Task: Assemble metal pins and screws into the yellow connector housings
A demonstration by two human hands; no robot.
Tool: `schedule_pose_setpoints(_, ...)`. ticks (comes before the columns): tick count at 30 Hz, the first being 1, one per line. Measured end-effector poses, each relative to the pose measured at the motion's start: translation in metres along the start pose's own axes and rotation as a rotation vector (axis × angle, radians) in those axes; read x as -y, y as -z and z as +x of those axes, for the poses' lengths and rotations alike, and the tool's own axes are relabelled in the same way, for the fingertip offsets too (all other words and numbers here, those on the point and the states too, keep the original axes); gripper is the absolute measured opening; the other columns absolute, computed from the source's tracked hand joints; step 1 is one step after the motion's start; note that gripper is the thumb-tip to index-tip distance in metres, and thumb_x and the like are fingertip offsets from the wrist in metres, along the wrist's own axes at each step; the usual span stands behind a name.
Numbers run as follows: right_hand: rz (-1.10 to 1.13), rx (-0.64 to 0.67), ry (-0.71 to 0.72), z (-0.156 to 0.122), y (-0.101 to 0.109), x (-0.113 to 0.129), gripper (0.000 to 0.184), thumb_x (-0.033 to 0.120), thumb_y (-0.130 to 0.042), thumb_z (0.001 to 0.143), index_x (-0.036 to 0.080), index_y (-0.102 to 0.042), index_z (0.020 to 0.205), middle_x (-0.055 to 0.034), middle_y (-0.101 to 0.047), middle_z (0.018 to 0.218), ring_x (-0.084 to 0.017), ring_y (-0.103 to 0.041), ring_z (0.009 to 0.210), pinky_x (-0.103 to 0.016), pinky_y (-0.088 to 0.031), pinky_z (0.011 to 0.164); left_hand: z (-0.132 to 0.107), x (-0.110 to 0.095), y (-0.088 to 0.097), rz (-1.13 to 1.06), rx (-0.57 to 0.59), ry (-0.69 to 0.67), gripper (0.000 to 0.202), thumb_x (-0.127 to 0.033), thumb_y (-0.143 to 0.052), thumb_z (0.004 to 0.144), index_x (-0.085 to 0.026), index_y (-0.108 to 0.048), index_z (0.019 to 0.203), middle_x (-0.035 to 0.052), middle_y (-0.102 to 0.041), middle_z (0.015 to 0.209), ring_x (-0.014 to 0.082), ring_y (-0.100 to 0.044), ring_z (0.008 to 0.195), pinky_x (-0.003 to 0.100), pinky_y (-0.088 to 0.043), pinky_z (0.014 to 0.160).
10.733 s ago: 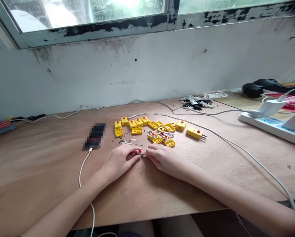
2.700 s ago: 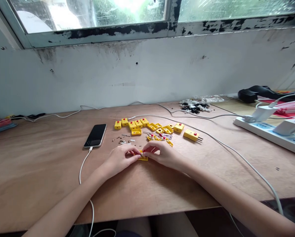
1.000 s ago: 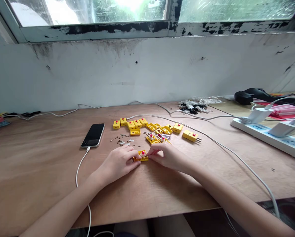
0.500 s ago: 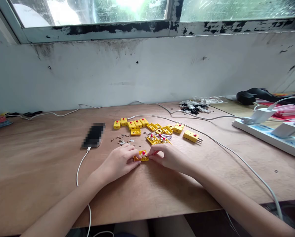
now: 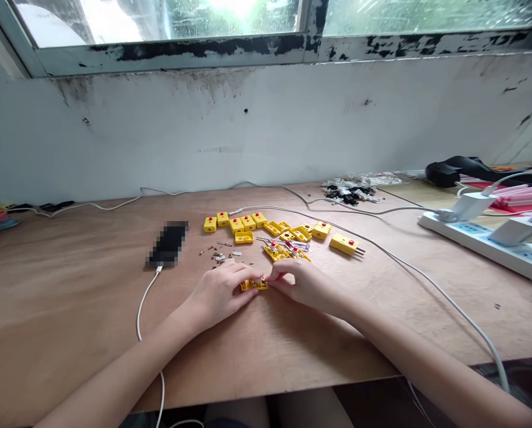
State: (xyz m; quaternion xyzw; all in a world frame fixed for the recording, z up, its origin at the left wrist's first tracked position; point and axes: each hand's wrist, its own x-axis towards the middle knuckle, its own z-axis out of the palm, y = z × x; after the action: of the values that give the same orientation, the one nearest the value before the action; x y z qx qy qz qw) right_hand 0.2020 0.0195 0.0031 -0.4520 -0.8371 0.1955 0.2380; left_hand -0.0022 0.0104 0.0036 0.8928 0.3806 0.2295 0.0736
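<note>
A yellow plastic plug housing half lies on the table between my hands, with small metal parts in it. My left hand grips its left side, the index finger reaching over the top and covering the red piece. At the right end, my right hand has thumb and index finger pinched together; whatever is between those fingertips is too small to make out. Just beyond lie two more open yellow halves with red-topped white pieces. Small screws and metal bits are scattered beyond my left hand.
Closed yellow housings stand in a row farther back. A yellow plug with pins lies right. A phone on a white cable is at left, a power strip at right, and black-and-white parts near the wall.
My left index finger has moved right over the housing half, now hiding the red piece that showed before. My right hand has hardly moved.
</note>
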Motion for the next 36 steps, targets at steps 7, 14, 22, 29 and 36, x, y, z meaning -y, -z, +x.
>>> schedule_pose_setpoints(7,-0.068,0.040,0.056,-0.0016,0.0041,0.0028,0.019,0.005,-0.051,0.077,0.017,-0.064,0.071,-0.0033,-0.068,0.075,-0.015,-0.061,0.070,-0.024,-0.043,0.064,-0.0023,-0.0004,-0.0007,0.046,-0.001,-0.004,0.022,-0.025,-0.056,0.085,-0.025,-0.061,0.107,-0.0007,-0.067,0.111,0.0187,-0.060,0.097,0.032,-0.049,0.083)
schedule_pose_setpoints(14,-0.042,0.013,0.044,-0.0009,0.0027,-0.0016,0.015,0.010,-0.053,0.077,0.019,-0.065,0.077,-0.0018,-0.068,0.075,-0.014,-0.061,0.068,-0.023,-0.043,0.062,0.0010,-0.0047,0.0048,0.032,0.024,0.101,0.041,-0.031,-0.062,0.081,-0.026,-0.053,0.121,0.0003,-0.070,0.098,0.0194,-0.062,0.084,0.030,-0.049,0.071)
schedule_pose_setpoints(22,0.044,0.050,0.007,-0.0010,0.0064,-0.0045,0.015,0.017,-0.054,0.080,0.022,-0.067,0.083,-0.0005,-0.070,0.079,-0.014,-0.062,0.070,-0.024,-0.044,0.064,0.0049,-0.0054,-0.0030,-0.049,-0.081,0.184,0.033,-0.027,-0.059,0.082,-0.028,-0.055,0.115,-0.0032,-0.070,0.090,0.0146,-0.062,0.072,0.026,-0.047,0.068)
schedule_pose_setpoints(29,-0.087,0.015,0.115,-0.0050,0.0027,-0.0016,0.020,0.006,-0.052,0.078,0.019,-0.066,0.078,-0.0014,-0.068,0.077,-0.013,-0.059,0.067,-0.022,-0.040,0.061,0.0060,-0.0079,0.0020,-0.120,-0.028,0.236,0.029,-0.029,-0.060,0.081,-0.027,-0.058,0.110,-0.0034,-0.071,0.089,0.0148,-0.060,0.069,0.028,-0.046,0.068)
schedule_pose_setpoints(36,-0.153,0.062,0.151,-0.0076,0.0047,0.0014,0.021,0.003,-0.049,0.078,0.018,-0.063,0.078,-0.0028,-0.065,0.079,-0.013,-0.057,0.067,-0.022,-0.039,0.060,0.0072,-0.0083,0.0021,-0.133,-0.032,0.234,0.023,-0.028,-0.059,0.081,-0.028,-0.060,0.105,-0.0031,-0.070,0.084,0.0162,-0.060,0.073,0.027,-0.045,0.066)
